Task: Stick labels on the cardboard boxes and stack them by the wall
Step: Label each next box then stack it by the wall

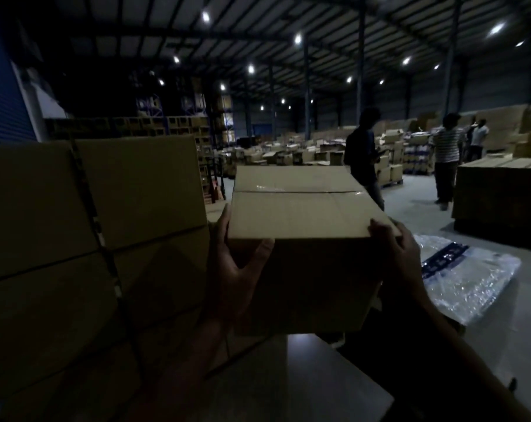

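Holding a plain brown cardboard box (300, 214) up at chest height, beside a stack of brown cardboard boxes (106, 226) on the left.

Gripped from both sides: left hand (236, 263) curled round the near left corner, thumb on the front face; right hand (401, 254) clasping the near right corner, fingers over the top edge. Sealed along the top seam with clear tape; no label or readable print visible on it. Lying to the right, a clear plastic-wrapped bundle (468, 278) with a dark blue printed band, lettering too blurred to read.
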Action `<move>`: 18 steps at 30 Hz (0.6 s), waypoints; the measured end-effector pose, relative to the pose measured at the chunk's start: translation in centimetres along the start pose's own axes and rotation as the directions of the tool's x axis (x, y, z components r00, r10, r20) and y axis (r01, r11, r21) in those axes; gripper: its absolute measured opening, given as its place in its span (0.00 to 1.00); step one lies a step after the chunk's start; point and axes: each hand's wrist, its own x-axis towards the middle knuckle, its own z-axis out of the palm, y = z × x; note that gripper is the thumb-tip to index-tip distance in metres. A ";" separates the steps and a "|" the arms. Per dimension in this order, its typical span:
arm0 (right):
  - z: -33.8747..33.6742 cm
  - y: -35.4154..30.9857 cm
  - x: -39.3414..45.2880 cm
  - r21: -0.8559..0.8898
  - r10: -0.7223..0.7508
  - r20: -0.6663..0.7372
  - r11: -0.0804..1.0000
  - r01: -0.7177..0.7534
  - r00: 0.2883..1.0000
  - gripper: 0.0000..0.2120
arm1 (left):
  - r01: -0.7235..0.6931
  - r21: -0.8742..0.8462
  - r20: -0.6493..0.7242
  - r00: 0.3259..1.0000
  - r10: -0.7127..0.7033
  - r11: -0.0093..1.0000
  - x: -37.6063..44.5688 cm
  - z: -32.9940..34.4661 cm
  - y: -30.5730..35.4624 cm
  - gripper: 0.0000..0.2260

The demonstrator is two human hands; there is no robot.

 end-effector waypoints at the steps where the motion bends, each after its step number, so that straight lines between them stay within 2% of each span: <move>1: 0.5 -0.9 1.0 0.034 0.001 -0.015 0.999 0.000 1.000 0.15 | -0.043 -0.009 0.005 0.999 0.044 0.999 1.5 0.4 0.6 0.40; 3: 1.5 -2.4 3.4 0.122 -0.007 -0.011 0.993 0.008 1.000 0.15 | -0.115 -0.028 -0.008 0.993 0.115 0.993 4.5 1.1 1.3 0.39; 7: 3.6 -3.4 8.9 0.190 -0.083 0.043 0.979 0.074 0.996 0.19 | -0.184 -0.059 -0.054 0.982 0.180 0.981 10.1 2.8 1.0 0.41; 9: 5.0 -3.3 11.8 0.184 -0.120 0.054 0.977 0.108 0.991 0.19 | -0.211 -0.024 -0.078 0.975 0.209 0.977 12.7 3.4 0.7 0.41; 12: 7.4 -2.6 16.2 0.211 -0.165 0.078 0.967 0.145 0.983 0.13 | -0.247 0.062 -0.121 0.960 0.253 0.967 16.3 4.1 -0.1 0.41; 18: 13.0 -1.5 24.6 0.212 -0.193 0.133 0.964 0.162 0.972 0.15 | -0.243 0.229 -0.182 0.941 0.286 0.943 22.4 4.5 -1.1 0.40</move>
